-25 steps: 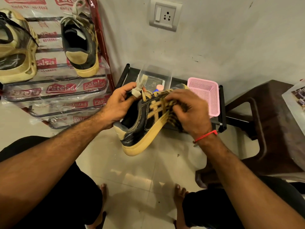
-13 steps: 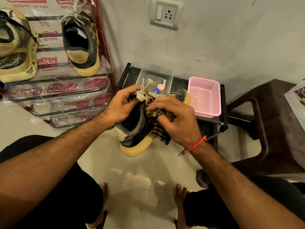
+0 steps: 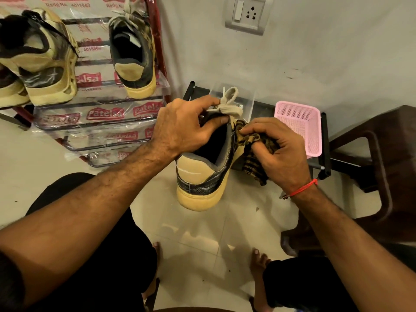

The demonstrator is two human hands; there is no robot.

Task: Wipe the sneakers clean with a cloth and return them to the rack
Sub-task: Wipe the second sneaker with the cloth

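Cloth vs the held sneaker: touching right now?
Touching. The head view shows the right hand pressing the bunched checked cloth against the side of the sneaker, with no gap between them.

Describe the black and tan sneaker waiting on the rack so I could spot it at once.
Find the red-framed shoe rack in plastic wrap at the upper left. On its top shelf, nearest the red post, stands the sneaker, heel toward the camera. Unlike the chunky tan shoe to its left, it has a smooth yellowish sole and pale laces.
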